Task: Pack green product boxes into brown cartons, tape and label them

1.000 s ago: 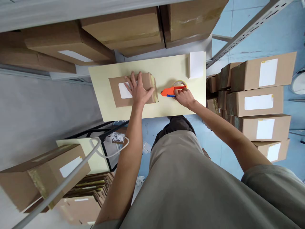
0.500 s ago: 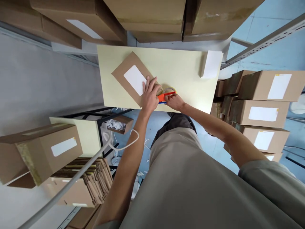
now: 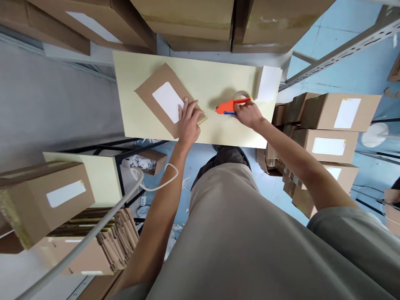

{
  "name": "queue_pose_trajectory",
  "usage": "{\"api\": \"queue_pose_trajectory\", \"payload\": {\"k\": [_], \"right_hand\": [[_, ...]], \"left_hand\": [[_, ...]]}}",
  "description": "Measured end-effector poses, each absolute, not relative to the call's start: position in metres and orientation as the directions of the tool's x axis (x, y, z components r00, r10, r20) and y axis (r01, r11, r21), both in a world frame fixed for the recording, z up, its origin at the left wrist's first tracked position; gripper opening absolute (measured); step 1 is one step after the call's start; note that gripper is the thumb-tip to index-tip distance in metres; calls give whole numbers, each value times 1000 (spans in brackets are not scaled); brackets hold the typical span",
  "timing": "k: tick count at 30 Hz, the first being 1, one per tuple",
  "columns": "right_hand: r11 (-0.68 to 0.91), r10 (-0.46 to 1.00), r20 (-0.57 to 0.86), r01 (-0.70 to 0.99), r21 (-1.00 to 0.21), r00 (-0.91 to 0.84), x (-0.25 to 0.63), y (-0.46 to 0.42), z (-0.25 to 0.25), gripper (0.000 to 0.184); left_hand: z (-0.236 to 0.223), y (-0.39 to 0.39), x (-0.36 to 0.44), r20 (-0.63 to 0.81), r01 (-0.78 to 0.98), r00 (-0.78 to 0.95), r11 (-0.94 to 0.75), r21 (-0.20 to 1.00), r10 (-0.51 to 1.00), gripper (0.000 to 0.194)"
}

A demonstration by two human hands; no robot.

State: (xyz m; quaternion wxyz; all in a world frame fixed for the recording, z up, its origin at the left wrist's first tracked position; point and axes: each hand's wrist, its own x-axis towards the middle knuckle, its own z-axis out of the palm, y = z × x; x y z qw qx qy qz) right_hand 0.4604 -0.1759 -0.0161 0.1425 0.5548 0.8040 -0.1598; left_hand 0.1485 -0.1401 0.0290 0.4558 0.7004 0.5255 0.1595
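My left hand (image 3: 189, 124) lies with its fingers spread on the right corner of a flat brown cardboard piece (image 3: 147, 88), which rests turned at an angle on the pale yellow table (image 3: 215, 75). A white label (image 3: 168, 102) is on the cardboard, partly under my fingertips. A strip of tape (image 3: 202, 119) shows at the edge beside that hand. My right hand (image 3: 249, 114) is closed around the handle of an orange tape dispenser (image 3: 225, 107) with a blue part. It is held over the table to the right, apart from the cardboard.
A stack of white paper (image 3: 269, 83) stands at the table's right end. Large cartons (image 3: 187, 21) line the back, and labelled boxes (image 3: 331, 110) are piled at the right. Folded cardboard (image 3: 117, 239) and a grey pole (image 3: 90, 243) are at lower left.
My right hand has moved right with the tape dispenser, away from the cardboard's corner. My left hand stays on the cardboard. The whole view has shifted slightly.
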Motion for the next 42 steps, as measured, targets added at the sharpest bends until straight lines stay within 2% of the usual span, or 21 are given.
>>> {"api": "queue_pose_trajectory", "payload": {"k": [3, 7, 10, 13, 17, 21, 27, 29, 31, 33, 35, 38, 42], "right_hand": [[351, 838, -396, 926, -136, -376, 434, -155, -19, 65], [428, 775, -440, 889, -162, -453, 397, -151, -13, 61], [483, 720, -471, 855, -185, -509, 374, -158, -8, 59], [530, 680, -481, 824, -198, -553, 354, -164, -7, 59], [528, 692, -423, 810, -256, -585, 326, -168, -11, 52], [543, 697, -375, 791, -281, -611, 297, -168, -12, 46], [588, 617, -412, 741, -325, -671, 317, -175, -10, 49], [546, 616, -461, 768, -335, -639, 355, -178, -12, 48], [424, 686, -515, 858, -290, -514, 402, -176, -14, 53], [279, 781, -507, 930, -239, -364, 445, -167, -15, 67], [173, 849, -452, 952, -251, -273, 472, -150, -14, 78], [120, 879, -415, 952, -283, -234, 471, -118, -9, 81], [58, 877, -446, 960, -274, -180, 423, -82, 1, 76]], "left_hand": [[34, -146, 145, -245, 585, 428, -61, 808, 870, 43], [43, -159, 129, -224, 601, 479, -131, 788, 849, 28], [47, -161, 119, -232, 640, 444, -125, 758, 866, 24], [43, -149, 119, -190, 694, 303, -80, 716, 934, 35], [26, -126, 132, -130, 804, 155, -49, 593, 979, 66], [14, -124, 131, -151, 881, 196, -106, 461, 969, 72], [17, -132, 108, -170, 856, 312, -199, 476, 935, 73], [16, -132, 107, -164, 851, 322, -209, 482, 932, 72], [15, -132, 107, -150, 842, 325, -214, 495, 934, 72], [13, -132, 108, -135, 831, 329, -219, 511, 934, 71], [13, -133, 108, -128, 823, 332, -221, 523, 935, 70], [12, -133, 107, -136, 821, 338, -222, 526, 931, 70], [13, -133, 105, -140, 825, 360, -245, 509, 923, 70]]}}
